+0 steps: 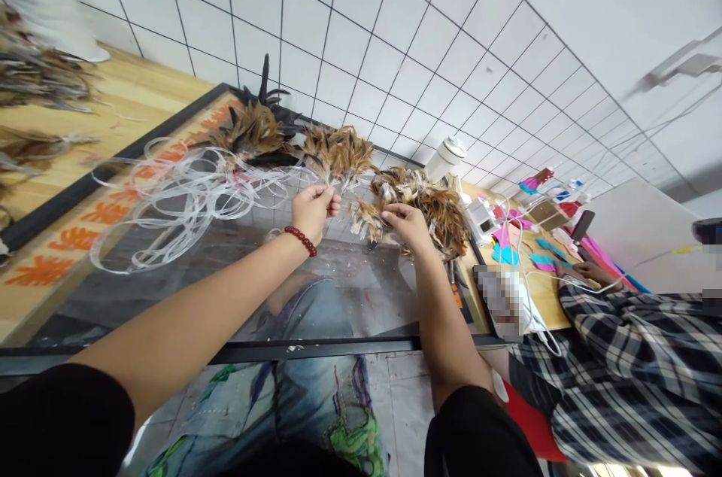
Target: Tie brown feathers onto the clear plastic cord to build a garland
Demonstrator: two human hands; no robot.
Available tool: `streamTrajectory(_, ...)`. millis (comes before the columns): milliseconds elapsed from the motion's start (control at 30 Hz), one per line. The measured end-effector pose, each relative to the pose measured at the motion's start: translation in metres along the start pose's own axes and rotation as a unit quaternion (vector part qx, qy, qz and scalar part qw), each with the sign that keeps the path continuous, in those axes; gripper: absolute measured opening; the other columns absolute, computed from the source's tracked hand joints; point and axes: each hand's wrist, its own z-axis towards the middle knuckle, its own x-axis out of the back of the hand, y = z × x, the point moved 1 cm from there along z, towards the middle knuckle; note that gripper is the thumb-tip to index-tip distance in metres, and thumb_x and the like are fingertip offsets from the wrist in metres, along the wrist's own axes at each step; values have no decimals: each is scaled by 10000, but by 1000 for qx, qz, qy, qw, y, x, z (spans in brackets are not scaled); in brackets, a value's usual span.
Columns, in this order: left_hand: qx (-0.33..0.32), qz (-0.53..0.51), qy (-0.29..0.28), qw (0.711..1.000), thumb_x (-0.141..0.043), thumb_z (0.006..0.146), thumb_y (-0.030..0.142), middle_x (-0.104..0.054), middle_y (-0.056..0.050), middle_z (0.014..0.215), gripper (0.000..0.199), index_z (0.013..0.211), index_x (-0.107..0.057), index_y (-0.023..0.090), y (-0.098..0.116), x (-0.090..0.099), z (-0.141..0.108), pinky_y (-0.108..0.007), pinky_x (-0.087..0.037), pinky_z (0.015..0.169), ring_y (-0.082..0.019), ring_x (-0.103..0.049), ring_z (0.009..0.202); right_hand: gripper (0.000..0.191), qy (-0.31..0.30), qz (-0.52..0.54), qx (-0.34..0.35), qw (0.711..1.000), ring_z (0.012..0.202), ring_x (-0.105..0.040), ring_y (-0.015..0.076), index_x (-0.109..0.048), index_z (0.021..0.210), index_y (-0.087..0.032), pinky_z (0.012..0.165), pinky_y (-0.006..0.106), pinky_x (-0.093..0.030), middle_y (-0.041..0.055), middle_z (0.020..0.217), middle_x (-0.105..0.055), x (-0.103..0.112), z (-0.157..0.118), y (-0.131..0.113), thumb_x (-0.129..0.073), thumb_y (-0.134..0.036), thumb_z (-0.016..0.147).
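Note:
My left hand [317, 212], with a dark red bead bracelet [301, 240] at its wrist, is closed in a pinch at the pale stem ends of a bunch of brown feathers [338, 150]. The bunch fans out above the fingertips. To the right, thumb and forefinger of my right hand [407, 226] pinch at a light tuft of feathers [366, 221]; the exact piece between them is hard to make out. Behind that hand lies a larger brown feather pile [437, 202]. Another bunch with long black feathers [253, 127] lies farther left.
Loops of clear plastic strip [197, 199] spread over the glossy dark tabletop [242, 304]. A white cup [445, 157] stands by the tiled wall. At right are a power strip [482, 221], cables, and a co-worker's plaid sleeve [609, 326]. More feathers [42, 71] lie far left.

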Motion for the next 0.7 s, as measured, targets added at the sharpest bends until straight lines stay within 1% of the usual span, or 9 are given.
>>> streamTrajectory(67,-1,0,0,1000,-592,786,134,-593,12,581,85,708,-562,124,0,0,0,-176,-418,452,-57,-508,453,303,32,-45,22,998,661,-596,138,-718,893,-159,663,248,-460,34,753,-702,0,-2,-4,-623,-376,704)
streamTrajectory(100,-1,1,0,1000,-591,787,134,-593,12,582,84,708,-562,124,0,0,0,-175,-418,452,-56,-507,452,283,36,-72,33,996,651,-590,135,-719,877,-168,656,243,-452,28,735,-696,-2,-4,-7,-609,-376,719)
streamTrajectory(167,-1,1,0,1000,-590,786,134,-592,11,582,85,707,-561,124,-1,0,0,-175,-418,452,-57,-507,452,231,11,-138,45,989,630,-577,134,-719,831,-188,636,240,-430,16,701,-684,-7,-8,-12,-597,-358,734)
streamTrajectory(267,-2,1,-1,1000,-591,783,135,-591,9,582,90,699,-558,126,0,0,0,-176,-418,452,-60,-511,458,143,-36,-243,67,967,621,-556,137,-700,745,-195,617,245,-388,17,681,-667,-17,-14,-19,-577,-269,734)
streamTrajectory(367,-4,0,-4,1000,-597,778,141,-593,9,586,95,693,-558,126,0,0,0,-174,-419,458,-59,-514,464,135,-58,-263,94,959,605,-533,126,-660,713,-186,605,238,-369,15,665,-644,-21,-16,-20,-529,-209,734)
streamTrajectory(467,-3,1,-2,1000,-605,772,145,-594,7,588,90,694,-564,126,-1,0,0,-173,-418,462,-61,-519,470,108,-29,-198,84,976,587,-517,110,-632,735,-182,592,223,-376,-5,649,-621,-18,-14,-16,-529,-205,710)
streamTrajectory(567,-4,7,-4,1000,-602,774,141,-596,3,588,78,703,-571,124,0,0,-2,-175,-417,461,-63,-523,469,121,3,-33,32,999,560,-506,95,-603,748,-179,559,212,-387,-18,642,-607,-14,-8,-11,-590,-281,683)
streamTrajectory(633,-3,13,-17,1000,-614,768,147,-599,2,586,81,703,-572,125,0,-1,-4,-180,-423,463,-65,-524,466,212,5,106,-11,994,537,-505,88,-585,763,-178,510,202,-378,-22,634,-601,-13,-4,-9,-647,-344,647)
streamTrajectory(700,-1,18,-39,999,-637,758,160,-606,0,588,88,706,-575,124,1,-3,-7,-187,-434,471,-68,-528,468,307,6,217,-49,975,534,-522,86,-583,797,-178,478,191,-373,-23,642,-610,-12,-3,-10,-715,-345,576)
